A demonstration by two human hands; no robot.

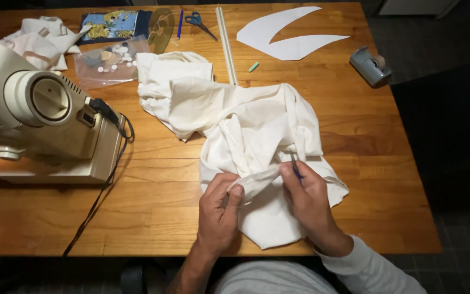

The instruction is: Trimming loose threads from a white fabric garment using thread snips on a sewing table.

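Your two hands meet over a folded strip of the cloth [246,130], and that strip is what matters here. It runs roughly left to right between them, rising a little toward the right, with its long axis across your body and not away from it.

Your left hand [220,209] pinches the strip's left end, thumb and fingers pressed together on the fold, knuckles up. Your right hand [308,198] sits just beside it on the right end, fingers closed around a thin dark tool [296,170] that points up and away from you into the cloth. Whether the tip is touching the fabric, you cannot tell from here; the tool is too small to make out.

So the strip lies directly between your hands, touching both, at the near edge of the surface [164,218]. Neither hand is nearer than the other. The rest of the cloth is heaped behind the strip, spreading away from you and to the left.

The sewing machine [39,114] stands well apart to your left, and the scissors [199,23] lie at the far edge.
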